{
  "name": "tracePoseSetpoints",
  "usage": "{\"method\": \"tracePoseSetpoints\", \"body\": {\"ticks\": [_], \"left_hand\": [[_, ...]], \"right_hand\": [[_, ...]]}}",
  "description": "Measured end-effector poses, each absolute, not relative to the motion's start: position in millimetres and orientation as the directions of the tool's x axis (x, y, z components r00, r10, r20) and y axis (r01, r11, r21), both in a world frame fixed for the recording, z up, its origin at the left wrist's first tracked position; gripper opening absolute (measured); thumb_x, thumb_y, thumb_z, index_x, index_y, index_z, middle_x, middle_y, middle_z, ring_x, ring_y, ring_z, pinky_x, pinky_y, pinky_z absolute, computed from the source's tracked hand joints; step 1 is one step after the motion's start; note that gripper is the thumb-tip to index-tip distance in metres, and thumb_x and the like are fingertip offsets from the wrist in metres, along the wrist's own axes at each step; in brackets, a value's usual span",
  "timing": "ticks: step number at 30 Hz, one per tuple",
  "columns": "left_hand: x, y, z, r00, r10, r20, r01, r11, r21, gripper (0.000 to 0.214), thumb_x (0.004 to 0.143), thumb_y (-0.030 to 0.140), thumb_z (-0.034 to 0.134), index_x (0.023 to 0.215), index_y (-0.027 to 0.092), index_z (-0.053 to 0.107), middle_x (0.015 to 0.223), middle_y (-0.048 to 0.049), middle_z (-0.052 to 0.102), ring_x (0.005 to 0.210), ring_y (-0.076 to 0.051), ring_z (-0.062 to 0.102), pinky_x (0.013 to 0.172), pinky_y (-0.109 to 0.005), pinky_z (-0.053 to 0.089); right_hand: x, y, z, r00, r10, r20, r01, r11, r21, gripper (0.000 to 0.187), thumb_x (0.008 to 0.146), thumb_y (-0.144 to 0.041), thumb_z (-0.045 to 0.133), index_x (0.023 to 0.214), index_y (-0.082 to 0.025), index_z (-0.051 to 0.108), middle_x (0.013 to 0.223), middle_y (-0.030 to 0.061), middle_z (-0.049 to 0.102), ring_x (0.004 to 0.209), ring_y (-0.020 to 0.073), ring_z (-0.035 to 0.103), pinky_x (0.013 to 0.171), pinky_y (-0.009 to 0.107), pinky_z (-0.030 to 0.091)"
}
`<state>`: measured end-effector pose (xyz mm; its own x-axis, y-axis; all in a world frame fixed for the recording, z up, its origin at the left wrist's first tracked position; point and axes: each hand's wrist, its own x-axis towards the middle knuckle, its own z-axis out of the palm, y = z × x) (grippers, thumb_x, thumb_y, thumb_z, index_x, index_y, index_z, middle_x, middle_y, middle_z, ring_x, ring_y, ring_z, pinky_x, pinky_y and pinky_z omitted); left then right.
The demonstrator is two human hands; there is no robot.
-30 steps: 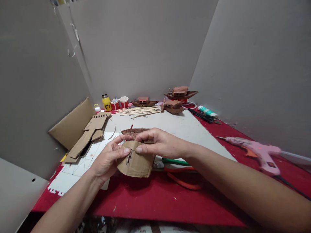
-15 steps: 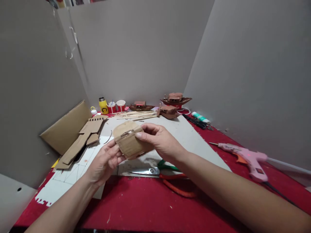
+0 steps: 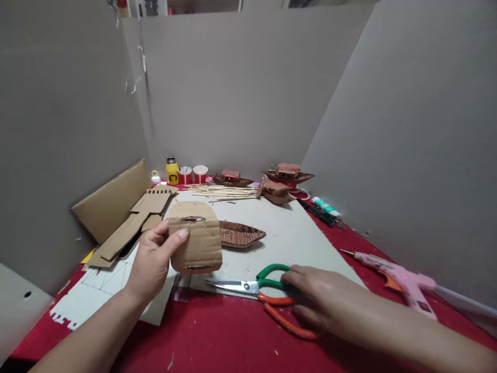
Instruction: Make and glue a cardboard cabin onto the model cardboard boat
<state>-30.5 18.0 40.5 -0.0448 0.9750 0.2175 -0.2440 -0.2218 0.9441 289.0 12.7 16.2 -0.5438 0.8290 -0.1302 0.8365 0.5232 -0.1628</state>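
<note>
The right hand has let go of the curved cardboard piece and dropped onto the scissors' handles, its fingers draped there, grip unclear. The left hand alone now pinches the cardboard between thumb and fingers, raised just left of the scissors.

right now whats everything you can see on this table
cardboard piece: one, brown, rounded, held up over the table's left
scissors: one, green and orange handles, front edge of the grey board
boat hull: one, brown, on the grey board
model boats: three, brown, at the back
sticks: a pile, pale, at the back
cups: two, red and white, back left
bottle: one, yellow, beside the cups
cardboard offcuts: several, brown, left
glue gun: one, pink, right
table cover: one, red
left hand: holds the cardboard piece
right hand: on the scissors' handles
</note>
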Motion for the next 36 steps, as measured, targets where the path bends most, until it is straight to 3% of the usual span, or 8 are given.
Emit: {"method": "tracePoseSetpoints", "body": {"ticks": [6, 14, 18, 22, 27, 30, 33, 36], "left_hand": [[-29.2, 17.0, 34.2, -0.011, 0.962, 0.274, -0.200, -0.271, 0.942, 0.023, 0.078, 0.033, 0.077, 0.100, 0.024, 0.077, 0.104, -0.0028, 0.077, 0.097, -0.021, 0.066, 0.086, -0.026, 0.050], [-25.2, 19.2, 38.2, 0.037, 0.957, 0.289, -0.142, -0.281, 0.949, 0.025, 0.080, 0.035, 0.075, 0.101, 0.021, 0.077, 0.100, -0.0036, 0.077, 0.093, -0.021, 0.067, 0.084, -0.026, 0.050], [-28.9, 21.5, 39.9, -0.003, 0.951, 0.309, -0.174, -0.305, 0.936, 0.027, 0.079, 0.037, 0.075, 0.101, 0.021, 0.077, 0.097, -0.0040, 0.077, 0.089, -0.019, 0.066, 0.081, -0.024, 0.049], [-33.9, 26.6, 38.4, -0.012, 0.958, 0.287, -0.244, -0.281, 0.928, 0.026, 0.078, 0.038, 0.076, 0.097, 0.021, 0.077, 0.093, -0.0033, 0.077, 0.084, -0.017, 0.066, 0.079, -0.024, 0.048], [-32.9, 29.0, 34.9, 0.030, 0.965, 0.261, -0.252, -0.245, 0.936, 0.024, 0.077, 0.036, 0.077, 0.096, 0.021, 0.077, 0.093, -0.0036, 0.078, 0.083, -0.018, 0.066, 0.078, -0.026, 0.048], [-32.0, 27.6, 32.1, 0.076, 0.970, 0.231, -0.245, -0.207, 0.947, 0.025, 0.077, 0.035, 0.077, 0.099, 0.021, 0.078, 0.093, -0.0031, 0.078, 0.084, -0.017, 0.067, 0.080, -0.025, 0.048], [-32.8, 26.5, 29.7, 0.117, 0.977, 0.181, -0.236, -0.150, 0.960, 0.024, 0.078, 0.034, 0.077, 0.099, 0.022, 0.078, 0.090, -0.0023, 0.078, 0.081, -0.016, 0.066, 0.077, -0.024, 0.049], [-32.9, 26.2, 29.6, 0.130, 0.980, 0.149, -0.235, -0.115, 0.965, 0.023, 0.079, 0.034, 0.076, 0.100, 0.023, 0.078, 0.088, -0.0014, 0.078, 0.079, -0.014, 0.066, 0.075, -0.022, 0.050]], "right_hand": [[280.0, 10.1, 8.5, -0.590, 0.801, -0.103, 0.807, 0.580, -0.111, 0.036, 0.070, -0.003, 0.048, 0.101, -0.018, 0.059, 0.099, 0.0106, 0.062, 0.082, 0.0245, 0.063, 0.071, 0.035, 0.045], [272.7, 9.4, 14.5, -0.601, 0.785, -0.150, 0.798, 0.601, -0.046, 0.031, 0.067, -0.003, 0.049, 0.092, -0.017, 0.059, 0.088, 0.0115, 0.069, 0.079, 0.0284, 0.066, 0.066, 0.035, 0.043], [271.2, -1.3, 19.0, -0.555, 0.804, -0.213, 0.827, 0.562, -0.033, 0.020, 0.071, -0.011, 0.054, 0.087, -0.019, 0.063, 0.079, 0.0107, 0.072, 0.073, 0.0310, 0.068, 0.060, 0.035, 0.041], [285.0, -20.5, 30.3, -0.542, 0.821, -0.180, 0.839, 0.520, -0.161, 0.016, 0.083, -0.025, 0.053, 0.091, -0.022, 0.067, 0.088, 0.0105, 0.073, 0.081, 0.0286, 0.069, 0.069, 0.035, 0.049], [300.5, -42.4, 43.1, -0.492, 0.844, -0.214, 0.803, 0.346, -0.485, 0.039, 0.092, -0.047, 0.048, 0.121, -0.026, 0.063, 0.119, 0.0110, 0.068, 0.109, 0.0275, 0.064, 0.089, 0.033, 0.052], [301.1, -43.9, 44.3, -0.470, 0.829, -0.303, 0.779, 0.228, -0.584, 0.057, 0.088, -0.054, 0.054, 0.136, -0.025, 0.055, 0.136, 0.0138, 0.059, 0.121, 0.0308, 0.057, 0.100, 0.037, 0.047], [296.4, -37.5, 42.5, -0.516, 0.798, -0.313, 0.729, 0.218, -0.649, 0.070, 0.080, -0.059, 0.063, 0.137, -0.020, 0.055, 0.134, 0.0170, 0.059, 0.120, 0.0331, 0.057, 0.103, 0.041, 0.045], [287.3, -26.0, 44.8, -0.596, 0.769, -0.229, 0.608, 0.247, -0.754, 0.067, 0.079, -0.065, 0.061, 0.127, -0.018, 0.061, 0.114, 0.0134, 0.066, 0.100, 0.0271, 0.063, 0.087, 0.035, 0.052]]}}
